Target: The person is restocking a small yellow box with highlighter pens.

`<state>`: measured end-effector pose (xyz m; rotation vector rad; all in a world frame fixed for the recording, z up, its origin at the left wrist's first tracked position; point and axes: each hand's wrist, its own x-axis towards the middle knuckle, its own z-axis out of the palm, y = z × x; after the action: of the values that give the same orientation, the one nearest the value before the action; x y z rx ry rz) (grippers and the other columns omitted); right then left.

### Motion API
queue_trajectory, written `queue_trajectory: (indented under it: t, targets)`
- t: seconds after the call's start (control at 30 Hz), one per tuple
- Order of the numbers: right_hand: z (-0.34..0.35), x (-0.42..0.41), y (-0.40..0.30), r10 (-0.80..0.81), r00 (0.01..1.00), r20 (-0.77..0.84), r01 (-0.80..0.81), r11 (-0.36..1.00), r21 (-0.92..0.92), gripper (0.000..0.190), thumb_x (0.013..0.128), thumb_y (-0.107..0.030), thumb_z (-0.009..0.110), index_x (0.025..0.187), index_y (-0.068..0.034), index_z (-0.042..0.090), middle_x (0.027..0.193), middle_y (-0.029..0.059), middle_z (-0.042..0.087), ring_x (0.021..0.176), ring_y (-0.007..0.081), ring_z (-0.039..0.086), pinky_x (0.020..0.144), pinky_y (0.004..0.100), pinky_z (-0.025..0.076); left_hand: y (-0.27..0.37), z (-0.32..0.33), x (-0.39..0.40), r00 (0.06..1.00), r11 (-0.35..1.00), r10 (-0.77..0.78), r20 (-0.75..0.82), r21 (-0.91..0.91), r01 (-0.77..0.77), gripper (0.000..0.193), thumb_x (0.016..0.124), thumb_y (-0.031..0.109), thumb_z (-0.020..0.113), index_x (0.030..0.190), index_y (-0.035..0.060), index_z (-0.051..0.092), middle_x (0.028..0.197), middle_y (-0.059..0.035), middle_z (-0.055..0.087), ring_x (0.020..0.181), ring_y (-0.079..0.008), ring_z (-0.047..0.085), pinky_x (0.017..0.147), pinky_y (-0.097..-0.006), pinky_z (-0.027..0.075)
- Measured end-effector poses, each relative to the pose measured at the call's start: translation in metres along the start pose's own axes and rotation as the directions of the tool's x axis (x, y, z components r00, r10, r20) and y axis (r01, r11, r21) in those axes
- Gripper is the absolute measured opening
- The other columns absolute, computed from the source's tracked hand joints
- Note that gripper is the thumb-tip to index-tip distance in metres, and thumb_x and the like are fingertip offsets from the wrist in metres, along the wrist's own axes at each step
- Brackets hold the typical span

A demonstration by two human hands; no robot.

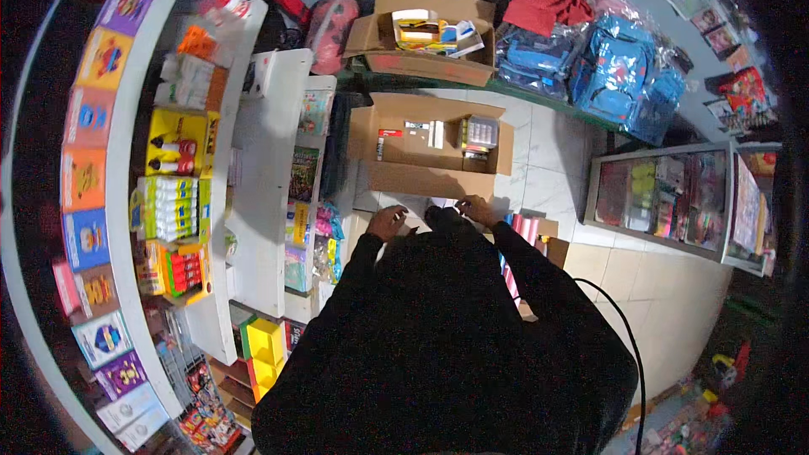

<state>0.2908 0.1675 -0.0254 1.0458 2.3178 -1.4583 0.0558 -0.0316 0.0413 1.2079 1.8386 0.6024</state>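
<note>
My left hand (387,223) is in front of the open cardboard box (430,178), with its fingers curled and apart and nothing visible in them. On the other side, my right hand (478,210) has its fingertips beside a small white item (444,201); whether it grips that item I cannot tell. The box stands on the tiled floor just beyond both hands. Inside it lie a red and white pack (390,134), a white carton (436,134) and a clear plastic case (482,132). My dark-clothed body hides the floor below the hands.
White shelves (262,202) with stationery rise on the left. A second cardboard box (430,67) sits beyond, beside wrapped blue backpacks (616,69). Glass display cabinets (660,199) stand at right. Rolls (523,225) lie near my right arm, and a black cable (622,322) curves past my side.
</note>
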Motion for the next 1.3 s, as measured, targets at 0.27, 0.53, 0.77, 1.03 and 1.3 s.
queue_trajectory:
  t: [0.27,0.53,0.77,1.03,1.3]
  targets:
    - [-0.006,0.043,0.018,0.096,0.995,0.024,-0.097,0.993,0.06,0.032,0.083,-0.034,0.055,0.086,-0.004,0.065,0.082,0.0214,0.064,0.079,0.0376,0.062,0.073,0.0478,0.05,-0.005,-0.001,0.05,0.992,0.993,-0.086,-0.087,-0.094,0.078,0.024,0.085,0.017,0.057,0.105,0.0038,0.058,0.091,-0.0112,0.063,0.078,-0.0258,0.062,0.072,-0.0358,0.05]
    - [-0.015,0.081,-0.001,0.121,0.99,-0.07,-0.099,0.959,0.264,0.023,0.083,-0.016,0.057,0.096,0.002,0.061,0.085,0.0146,0.066,0.074,0.0194,0.064,0.064,0.0355,0.051,-0.023,0.005,0.068,0.963,0.957,-0.242,0.117,-0.137,0.257,0.03,0.085,0.025,0.056,0.106,0.0033,0.058,0.096,-0.0141,0.063,0.085,-0.0277,0.062,0.076,-0.0379,0.049]
    - [0.004,0.175,-0.008,-0.313,0.922,-0.228,0.216,0.905,-0.366,0.017,0.082,-0.015,0.059,0.09,0.0,0.062,0.085,0.0155,0.064,0.08,0.0244,0.063,0.07,0.0345,0.051,-0.034,0.011,0.089,0.977,0.975,-0.209,0.029,-0.076,0.211,0.031,0.088,0.029,0.053,0.102,0.0027,0.06,0.095,-0.0171,0.063,0.085,-0.0292,0.062,0.077,-0.0388,0.049]
    - [0.056,0.276,-0.04,-0.205,0.959,-0.194,0.19,0.977,-0.094,0.026,0.086,-0.018,0.055,0.109,-0.006,0.054,0.098,0.0187,0.057,0.089,0.031,0.057,0.077,0.042,0.049,-0.043,0.011,0.103,0.963,0.93,-0.268,-0.031,-0.27,0.25,0.031,0.092,0.03,0.048,0.102,0.0023,0.059,0.097,-0.0187,0.061,0.09,-0.0331,0.061,0.08,-0.0397,0.048]
    - [0.075,0.323,-0.052,-0.167,0.981,-0.101,0.16,0.984,-0.073,0.028,0.088,-0.021,0.049,0.111,-0.004,0.051,0.094,0.0231,0.058,0.083,0.0364,0.058,0.072,0.0462,0.048,-0.061,0.006,0.092,0.94,0.927,-0.324,-0.108,-0.234,0.293,0.037,0.093,0.033,0.043,0.106,0.0019,0.059,0.105,-0.0209,0.059,0.101,-0.0354,0.056,0.088,-0.0431,0.044]
